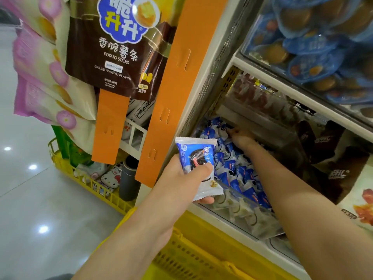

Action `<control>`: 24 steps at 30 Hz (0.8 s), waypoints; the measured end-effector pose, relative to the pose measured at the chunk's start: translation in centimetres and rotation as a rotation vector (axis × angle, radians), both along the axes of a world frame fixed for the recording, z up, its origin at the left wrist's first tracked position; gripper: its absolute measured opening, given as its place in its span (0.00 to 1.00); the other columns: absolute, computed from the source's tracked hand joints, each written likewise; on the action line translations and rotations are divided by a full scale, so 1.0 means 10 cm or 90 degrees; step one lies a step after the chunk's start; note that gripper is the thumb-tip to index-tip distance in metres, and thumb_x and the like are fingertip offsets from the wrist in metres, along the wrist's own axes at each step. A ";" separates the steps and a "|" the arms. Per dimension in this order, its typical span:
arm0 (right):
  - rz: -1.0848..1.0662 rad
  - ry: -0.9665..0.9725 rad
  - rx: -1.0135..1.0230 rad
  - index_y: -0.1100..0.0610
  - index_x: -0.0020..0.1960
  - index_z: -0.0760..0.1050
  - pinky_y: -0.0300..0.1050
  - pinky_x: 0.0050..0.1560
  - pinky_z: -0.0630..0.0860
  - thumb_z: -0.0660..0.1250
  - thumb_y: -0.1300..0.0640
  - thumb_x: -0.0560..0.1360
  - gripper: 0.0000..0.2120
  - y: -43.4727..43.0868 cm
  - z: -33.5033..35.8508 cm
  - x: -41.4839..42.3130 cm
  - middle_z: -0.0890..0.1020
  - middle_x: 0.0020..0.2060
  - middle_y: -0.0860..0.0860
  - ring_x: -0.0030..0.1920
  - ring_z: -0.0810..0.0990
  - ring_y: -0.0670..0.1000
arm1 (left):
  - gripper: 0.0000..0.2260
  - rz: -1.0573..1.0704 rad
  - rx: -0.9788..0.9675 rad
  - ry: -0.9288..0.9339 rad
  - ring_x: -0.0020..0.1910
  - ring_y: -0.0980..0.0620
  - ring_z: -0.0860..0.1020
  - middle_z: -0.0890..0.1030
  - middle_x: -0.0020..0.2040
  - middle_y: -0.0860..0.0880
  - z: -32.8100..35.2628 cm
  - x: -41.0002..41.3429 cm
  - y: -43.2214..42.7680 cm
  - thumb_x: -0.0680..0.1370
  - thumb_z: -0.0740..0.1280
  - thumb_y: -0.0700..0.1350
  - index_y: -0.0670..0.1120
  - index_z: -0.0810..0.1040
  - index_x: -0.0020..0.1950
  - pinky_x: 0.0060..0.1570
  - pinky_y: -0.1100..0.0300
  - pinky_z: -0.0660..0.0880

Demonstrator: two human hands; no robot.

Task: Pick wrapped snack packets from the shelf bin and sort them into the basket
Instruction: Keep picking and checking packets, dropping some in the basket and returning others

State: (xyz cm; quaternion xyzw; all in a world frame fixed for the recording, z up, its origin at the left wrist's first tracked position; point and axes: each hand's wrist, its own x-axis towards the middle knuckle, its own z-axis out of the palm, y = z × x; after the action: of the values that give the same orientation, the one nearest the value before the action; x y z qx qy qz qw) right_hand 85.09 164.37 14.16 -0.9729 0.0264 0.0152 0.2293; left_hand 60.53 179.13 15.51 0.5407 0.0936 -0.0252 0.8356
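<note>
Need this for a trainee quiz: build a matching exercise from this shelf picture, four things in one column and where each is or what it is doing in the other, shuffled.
Things:
1. left hand
2. right hand
3. potato sticks bag
4. yellow basket

States:
A. hangs high, left of the orange strip
B. sits below the bin, under the forearms
C. reaches deep into the shelf bin
D. grips one blue-and-white packet

Pairs: 1-D, 2-C, 3-A, 4-B
</note>
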 end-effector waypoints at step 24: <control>0.224 0.038 0.452 0.56 0.42 0.80 0.38 0.40 0.77 0.65 0.58 0.76 0.07 -0.28 0.09 -2.45 0.83 0.38 0.52 0.38 0.79 0.44 | 0.20 -0.151 0.318 -0.038 0.52 0.59 0.79 0.81 0.53 0.54 -0.29 -0.36 -0.28 0.73 0.70 0.38 0.52 0.72 0.62 0.55 0.60 0.75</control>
State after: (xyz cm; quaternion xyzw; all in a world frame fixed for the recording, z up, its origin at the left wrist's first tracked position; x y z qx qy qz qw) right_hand 60.54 161.53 15.09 -0.8218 -0.1410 0.0905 0.5446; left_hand 56.94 176.38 12.57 0.7378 0.0082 -0.0831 0.6699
